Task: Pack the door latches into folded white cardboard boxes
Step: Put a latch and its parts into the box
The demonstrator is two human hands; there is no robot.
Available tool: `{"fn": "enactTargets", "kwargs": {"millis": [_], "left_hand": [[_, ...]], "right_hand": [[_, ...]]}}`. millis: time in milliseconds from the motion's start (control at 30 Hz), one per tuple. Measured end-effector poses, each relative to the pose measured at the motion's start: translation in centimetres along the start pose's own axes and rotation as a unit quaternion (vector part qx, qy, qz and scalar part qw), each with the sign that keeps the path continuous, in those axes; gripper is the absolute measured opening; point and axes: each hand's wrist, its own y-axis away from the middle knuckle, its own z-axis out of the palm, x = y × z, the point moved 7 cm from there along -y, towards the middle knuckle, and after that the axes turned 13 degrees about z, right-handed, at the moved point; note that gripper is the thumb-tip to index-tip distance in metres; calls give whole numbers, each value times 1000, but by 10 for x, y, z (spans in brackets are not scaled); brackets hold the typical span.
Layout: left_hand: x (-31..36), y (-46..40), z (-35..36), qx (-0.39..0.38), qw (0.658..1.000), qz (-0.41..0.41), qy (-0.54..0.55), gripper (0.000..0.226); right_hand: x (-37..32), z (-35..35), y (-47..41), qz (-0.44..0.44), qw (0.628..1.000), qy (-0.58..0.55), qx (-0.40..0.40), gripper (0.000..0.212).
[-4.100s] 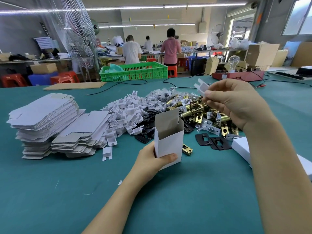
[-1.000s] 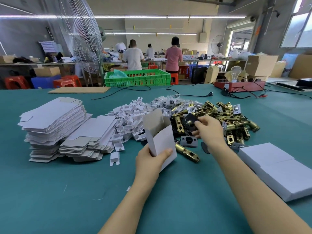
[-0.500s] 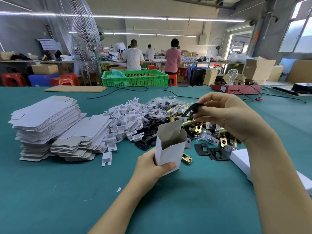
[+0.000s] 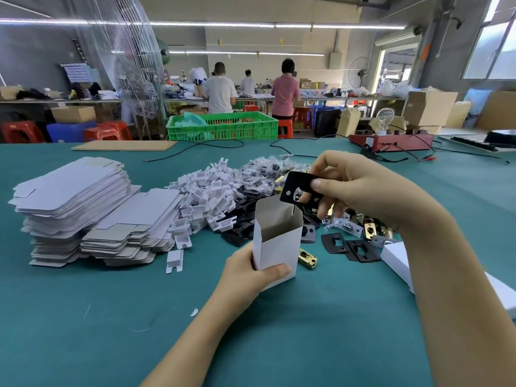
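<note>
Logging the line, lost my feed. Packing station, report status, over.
Left hand holds open white box upright on table. Right hand pinches black plate just above box mouth. Nothing blocking the opening.

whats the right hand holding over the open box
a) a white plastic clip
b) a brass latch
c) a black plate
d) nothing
c: the right hand pinches a black plate with a hole just above the open white box that the left hand grips.

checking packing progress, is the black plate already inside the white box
No, the right hand pinches the black plate above the open white box.
</note>
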Motion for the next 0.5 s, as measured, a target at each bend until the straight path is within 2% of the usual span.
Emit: {"fn": "enactTargets", "kwargs": {"millis": [200,300,400,500], "left_hand": [[-1,0,0,-5,1000,-4,5,43],[-1,0,0,-9,1000,-4,5,44],[-2,-1,0,-6,1000,-6,8,46],[-3,-2,0,-5,1000,-5,7,45]], "right_hand": [[-12,17,-6,-72,991,105,42,3],[-14,25,-10,-83,983,153,63,10],[-11,26,-12,-75,991,99,51,10],[-7,16,-13,-51,996,-14,66,14]]}}
